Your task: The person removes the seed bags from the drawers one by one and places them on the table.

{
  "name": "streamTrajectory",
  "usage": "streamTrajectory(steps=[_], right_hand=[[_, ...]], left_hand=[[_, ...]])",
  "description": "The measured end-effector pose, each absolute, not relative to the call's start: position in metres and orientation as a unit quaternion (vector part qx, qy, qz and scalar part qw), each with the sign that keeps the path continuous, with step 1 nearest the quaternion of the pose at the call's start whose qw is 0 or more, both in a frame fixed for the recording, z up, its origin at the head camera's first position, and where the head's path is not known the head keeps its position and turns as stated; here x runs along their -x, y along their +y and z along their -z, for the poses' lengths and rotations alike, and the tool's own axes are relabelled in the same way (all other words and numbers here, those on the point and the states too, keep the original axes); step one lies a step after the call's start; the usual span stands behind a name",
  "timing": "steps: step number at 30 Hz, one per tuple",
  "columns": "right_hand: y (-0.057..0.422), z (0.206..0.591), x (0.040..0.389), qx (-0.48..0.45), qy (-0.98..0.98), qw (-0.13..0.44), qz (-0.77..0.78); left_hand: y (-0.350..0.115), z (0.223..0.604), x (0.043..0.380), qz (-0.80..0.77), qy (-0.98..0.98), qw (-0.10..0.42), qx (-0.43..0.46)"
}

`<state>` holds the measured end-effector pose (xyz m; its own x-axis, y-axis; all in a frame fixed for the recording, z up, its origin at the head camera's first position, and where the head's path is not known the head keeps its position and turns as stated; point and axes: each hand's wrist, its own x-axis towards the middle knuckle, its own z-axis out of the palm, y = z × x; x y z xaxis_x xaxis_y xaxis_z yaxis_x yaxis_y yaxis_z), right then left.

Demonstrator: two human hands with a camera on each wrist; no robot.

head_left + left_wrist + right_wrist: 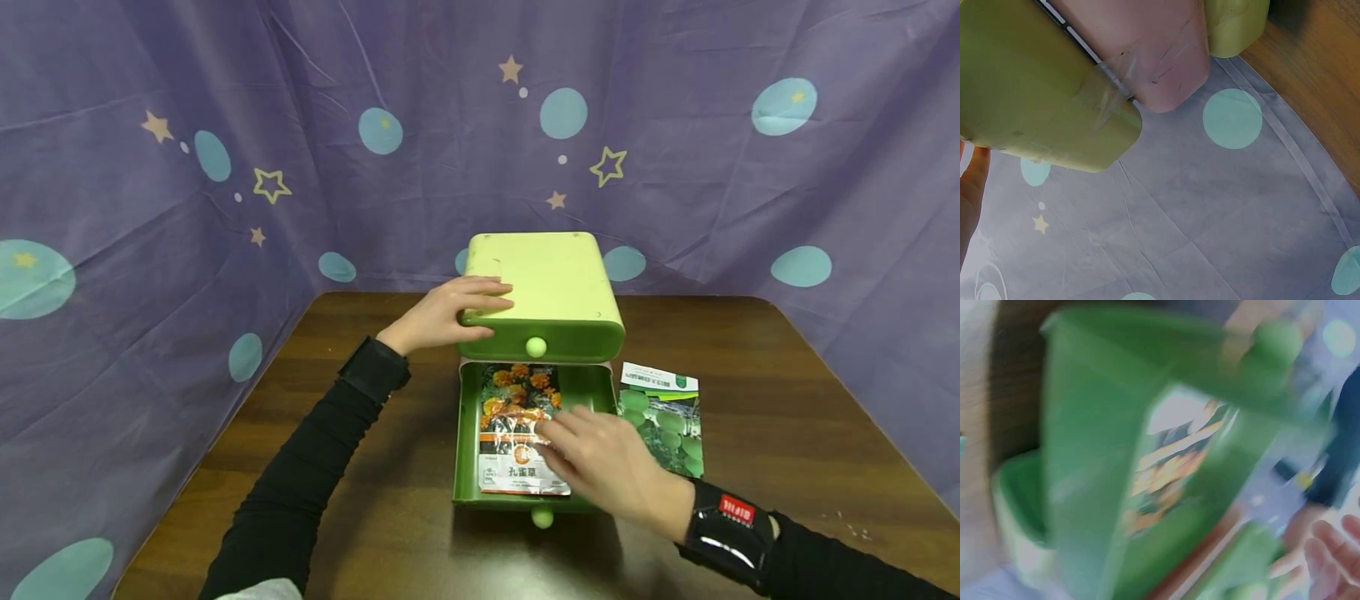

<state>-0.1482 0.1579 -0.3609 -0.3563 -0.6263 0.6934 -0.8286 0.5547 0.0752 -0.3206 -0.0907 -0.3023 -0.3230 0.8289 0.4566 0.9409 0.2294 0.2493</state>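
I'd judge the flower packet (pixel 516 437) light, slick and floppy, best pinched at its edge, my right hand (pixel 611 462) loose-fingered and empty, my left hand (pixel 448 314) straight-fingered on the cabinet (pixel 547 275).

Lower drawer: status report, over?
Left hand on cabinet, right hand over drawer. Orange-flower packet inside. Leafy packet right of drawer; nothing visibly in the way.
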Motion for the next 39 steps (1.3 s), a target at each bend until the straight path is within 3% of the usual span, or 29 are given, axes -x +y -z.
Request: streamTrajectory(steps=[8, 14, 18, 22, 39], right_hand=[[0.170, 0.343, 0.177, -0.197, -0.905, -0.063, -0.373], [0.169, 0.347, 0.191, -0.058, -0.825, -0.225, -0.515], [0.171, 0.353, 0.196, 0.017, -0.754, -0.267, -0.599], [0.172, 0.356, 0.201, 0.053, -0.708, -0.273, -0.649], [0.144, 0.367, 0.192, 0.077, -0.703, -0.260, -0.657]], left_hand=[[-0.092, 0.299, 0.322, 0.247, -0.779, 0.116, 0.565], [-0.093, 0.303, 0.321, 0.249, -0.777, 0.112, 0.567], [-0.091, 0.306, 0.321, 0.251, -0.776, 0.111, 0.568], [-0.091, 0.307, 0.321, 0.253, -0.776, 0.108, 0.568], [-0.092, 0.306, 0.322, 0.250, -0.776, 0.110, 0.569]])
